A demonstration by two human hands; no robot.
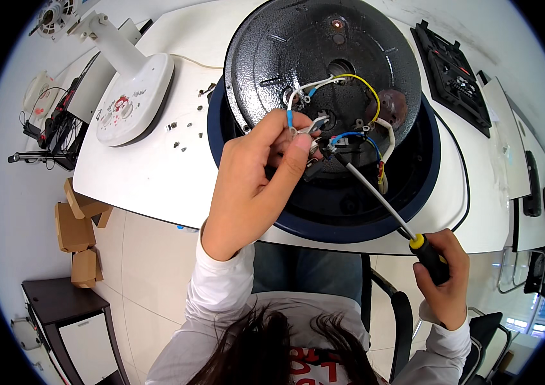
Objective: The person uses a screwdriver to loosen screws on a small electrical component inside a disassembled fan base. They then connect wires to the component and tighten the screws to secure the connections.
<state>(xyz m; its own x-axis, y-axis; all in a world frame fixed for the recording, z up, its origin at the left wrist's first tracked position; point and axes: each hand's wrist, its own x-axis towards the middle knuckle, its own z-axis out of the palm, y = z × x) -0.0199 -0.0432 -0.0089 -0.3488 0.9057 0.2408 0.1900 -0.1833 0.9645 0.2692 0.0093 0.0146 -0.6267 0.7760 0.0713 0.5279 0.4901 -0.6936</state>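
White table [150, 176], dark-blue round shell [349, 233], white stand [141, 93], small metal bits [171, 127], black tool case [450, 77]

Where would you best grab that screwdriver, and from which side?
Probably by the thick black-and-yellow handle of the screwdriver, coming from the lower right, as the right hand does. It slants, its slim metal shaft running up and left toward the wires, so the handle end is the fuller grip and sits clear of them.
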